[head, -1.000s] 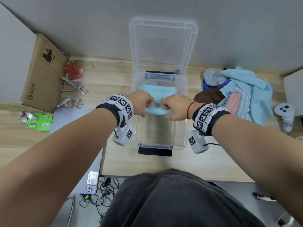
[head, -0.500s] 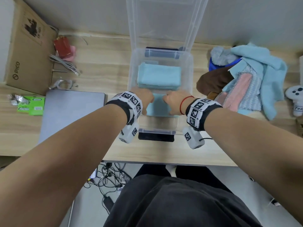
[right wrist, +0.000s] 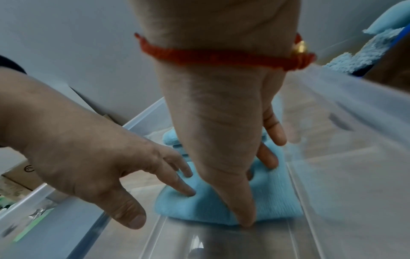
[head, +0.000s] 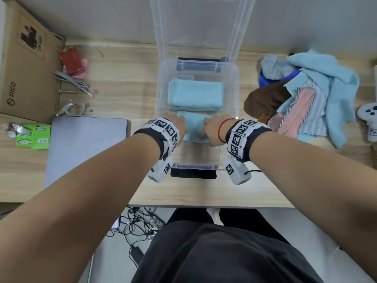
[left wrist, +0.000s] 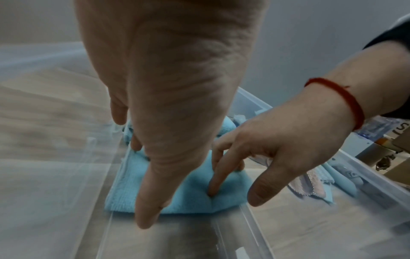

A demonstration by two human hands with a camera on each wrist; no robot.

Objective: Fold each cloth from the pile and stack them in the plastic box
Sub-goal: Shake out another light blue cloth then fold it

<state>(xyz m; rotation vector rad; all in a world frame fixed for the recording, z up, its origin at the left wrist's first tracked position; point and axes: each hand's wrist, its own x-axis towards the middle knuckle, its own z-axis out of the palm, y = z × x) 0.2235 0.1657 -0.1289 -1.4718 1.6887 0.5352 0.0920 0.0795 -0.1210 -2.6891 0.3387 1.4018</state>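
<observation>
Inside the box [head: 234,92] on the table [head: 193,190], both hands, left [head: 173,127] and right [head: 212,130], pressed nearly straight fingers onto the folded cloth [head: 193,129] at 6 o'clock of the stack [head: 195,94], the pile [head: 306,99] at 3 o'clock.

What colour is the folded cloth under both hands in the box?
Light blue, plain; the folded cloth shows best in the right wrist view.

You're at an office-style desk: a wooden desktop [head: 204,190], a closed laptop [head: 85,148], a PICO carton [head: 22,68], a VR controller [head: 368,115], and cables [head: 138,223] tangled underneath.
</observation>
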